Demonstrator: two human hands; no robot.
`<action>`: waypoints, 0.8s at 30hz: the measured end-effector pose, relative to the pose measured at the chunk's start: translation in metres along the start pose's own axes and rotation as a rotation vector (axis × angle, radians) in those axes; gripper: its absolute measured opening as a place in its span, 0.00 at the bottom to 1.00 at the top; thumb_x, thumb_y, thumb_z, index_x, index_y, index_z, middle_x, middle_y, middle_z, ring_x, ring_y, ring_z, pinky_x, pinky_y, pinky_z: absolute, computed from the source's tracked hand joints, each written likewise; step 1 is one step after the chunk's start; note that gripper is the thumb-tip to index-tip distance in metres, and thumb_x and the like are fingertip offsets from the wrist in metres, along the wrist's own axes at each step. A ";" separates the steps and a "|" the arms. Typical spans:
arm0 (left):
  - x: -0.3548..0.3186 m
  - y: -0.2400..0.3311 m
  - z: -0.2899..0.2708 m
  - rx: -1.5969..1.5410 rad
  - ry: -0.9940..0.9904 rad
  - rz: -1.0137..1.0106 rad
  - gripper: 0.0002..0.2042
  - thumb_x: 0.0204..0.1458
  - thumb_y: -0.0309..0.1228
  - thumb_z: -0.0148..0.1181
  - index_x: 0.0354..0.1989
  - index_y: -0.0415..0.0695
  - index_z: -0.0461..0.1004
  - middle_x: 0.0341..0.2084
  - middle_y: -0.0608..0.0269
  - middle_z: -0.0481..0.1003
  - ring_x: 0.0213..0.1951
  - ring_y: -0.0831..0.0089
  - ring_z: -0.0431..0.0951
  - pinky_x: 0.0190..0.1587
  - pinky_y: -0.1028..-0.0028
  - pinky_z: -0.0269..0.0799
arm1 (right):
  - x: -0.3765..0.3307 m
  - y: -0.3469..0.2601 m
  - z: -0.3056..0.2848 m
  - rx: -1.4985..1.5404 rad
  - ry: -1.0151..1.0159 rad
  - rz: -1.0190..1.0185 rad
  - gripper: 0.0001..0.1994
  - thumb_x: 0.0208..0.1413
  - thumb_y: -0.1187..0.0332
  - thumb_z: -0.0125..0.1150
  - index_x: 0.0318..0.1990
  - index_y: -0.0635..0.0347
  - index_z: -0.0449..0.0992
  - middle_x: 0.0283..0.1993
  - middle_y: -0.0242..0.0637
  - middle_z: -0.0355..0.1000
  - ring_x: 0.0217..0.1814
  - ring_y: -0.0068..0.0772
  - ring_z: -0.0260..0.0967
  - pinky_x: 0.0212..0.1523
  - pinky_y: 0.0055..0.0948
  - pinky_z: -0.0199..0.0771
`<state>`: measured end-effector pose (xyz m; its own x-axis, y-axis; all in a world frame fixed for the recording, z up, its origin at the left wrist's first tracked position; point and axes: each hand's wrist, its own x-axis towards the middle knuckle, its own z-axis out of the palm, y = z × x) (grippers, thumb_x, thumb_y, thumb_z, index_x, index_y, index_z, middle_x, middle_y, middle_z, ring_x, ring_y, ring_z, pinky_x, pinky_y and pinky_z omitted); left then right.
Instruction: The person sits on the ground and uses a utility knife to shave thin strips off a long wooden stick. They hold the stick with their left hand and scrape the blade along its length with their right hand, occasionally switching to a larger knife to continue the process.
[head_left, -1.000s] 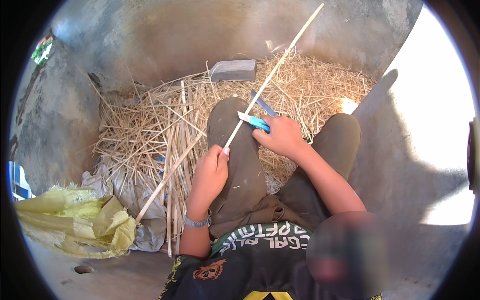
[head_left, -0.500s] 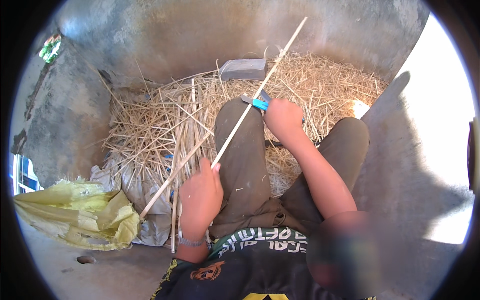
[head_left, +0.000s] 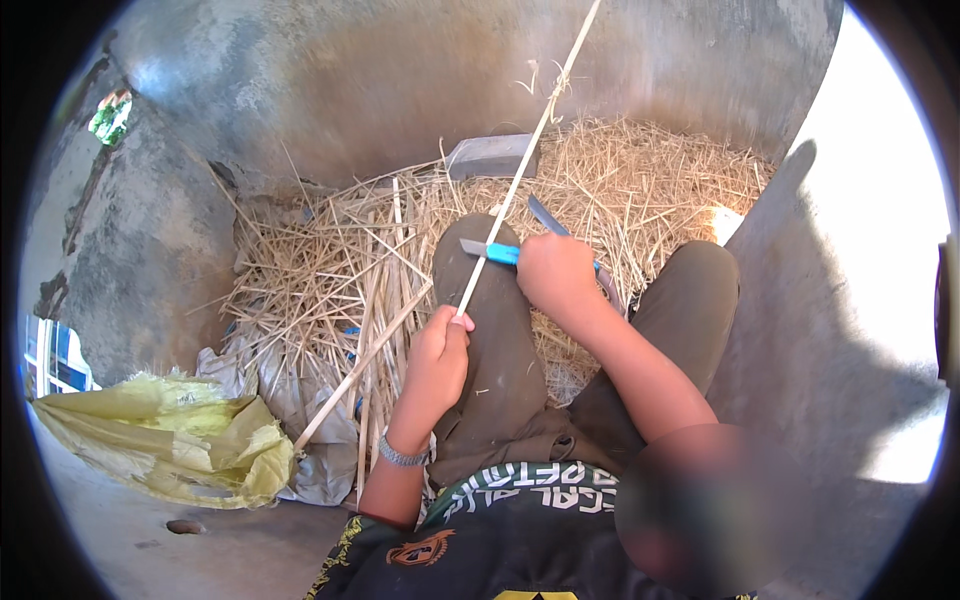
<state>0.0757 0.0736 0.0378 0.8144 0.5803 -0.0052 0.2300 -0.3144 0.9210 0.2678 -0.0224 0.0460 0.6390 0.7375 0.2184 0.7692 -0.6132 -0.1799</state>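
A long pale strip of split bamboo or cane (head_left: 510, 205) slants away over my raised left knee, its far end running out at the top. My left hand (head_left: 438, 358) grips the near end, thumb on top. In my right hand (head_left: 556, 272) is a blue-handled utility knife (head_left: 503, 254), its blade pointing left and lying against the strip just beyond my left hand. A second, dark grey blade (head_left: 546, 215) sticks up beside the same fist; whether my right hand grips it too I cannot tell. Thin curled shavings (head_left: 556, 95) cling to the strip's far part.
Loose shavings and strips (head_left: 640, 185) cover the floor ahead, with longer strips (head_left: 385, 270) piled left of my knee. A grey block (head_left: 492, 157) lies against the far concrete wall (head_left: 400, 80). Yellow woven sacking (head_left: 170, 435) is at left; a concrete wall (head_left: 790, 330) rises right.
My left hand has moved forward and right, pushing the strip farther away. The knife has come back toward me and left, now closer to my left hand. Shavings now hang from the strip's far part.
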 end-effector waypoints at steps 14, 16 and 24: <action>0.021 0.019 0.025 -0.394 -0.042 -0.193 0.11 0.71 0.36 0.41 0.41 0.44 0.67 0.20 0.74 0.60 0.14 0.86 0.54 0.15 0.79 0.50 | -0.025 -0.005 0.015 0.010 0.134 -0.126 0.04 0.45 0.70 0.63 0.23 0.58 0.81 0.21 0.42 0.77 0.25 0.42 0.80 0.23 0.37 0.78; 0.024 0.011 0.036 -0.336 -0.003 -0.124 0.11 0.71 0.35 0.41 0.41 0.44 0.67 0.20 0.73 0.60 0.14 0.86 0.54 0.15 0.79 0.50 | -0.024 -0.003 0.014 0.041 0.128 -0.133 0.04 0.45 0.70 0.63 0.23 0.58 0.81 0.21 0.42 0.77 0.25 0.42 0.80 0.23 0.37 0.78; 0.029 -0.004 0.050 -0.265 0.126 -0.067 0.11 0.72 0.34 0.41 0.41 0.43 0.68 0.19 0.74 0.60 0.15 0.86 0.55 0.15 0.80 0.51 | -0.023 -0.001 0.014 0.050 0.111 -0.136 0.04 0.45 0.70 0.63 0.23 0.58 0.81 0.22 0.42 0.78 0.25 0.42 0.81 0.23 0.37 0.78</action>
<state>0.1248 0.0545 0.0143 0.7255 0.6872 -0.0360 0.1199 -0.0747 0.9900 0.2525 -0.0344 0.0282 0.5275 0.7752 0.3475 0.8492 -0.4934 -0.1883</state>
